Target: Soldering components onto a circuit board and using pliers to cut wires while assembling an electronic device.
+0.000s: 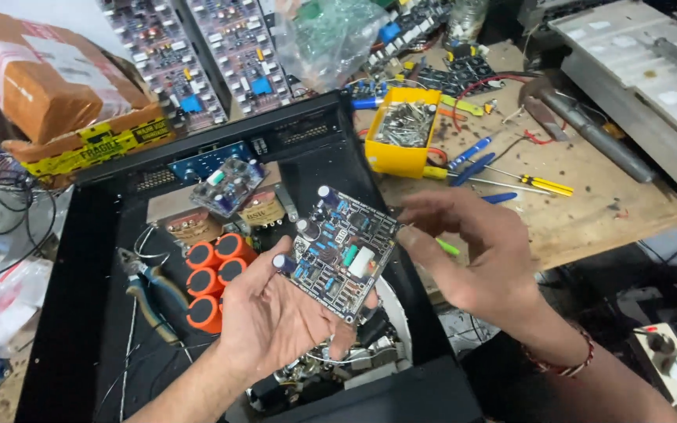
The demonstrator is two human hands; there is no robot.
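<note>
Left to right: combination pliers (149, 291) lie on the floor of the open black chassis (72, 298), beside four orange-capped capacitors (215, 276). The left hand (272, 321), palm up with its grip closed on the lower left edge, supports a populated circuit board (341, 252) held tilted above the chassis. The right hand (479, 251) pinches the board's right edge between thumb and fingertips. Farther right, on the wooden counter (589, 204), stand a yellow tray of metal parts (403, 129) and several screwdrivers (511, 178).
</note>
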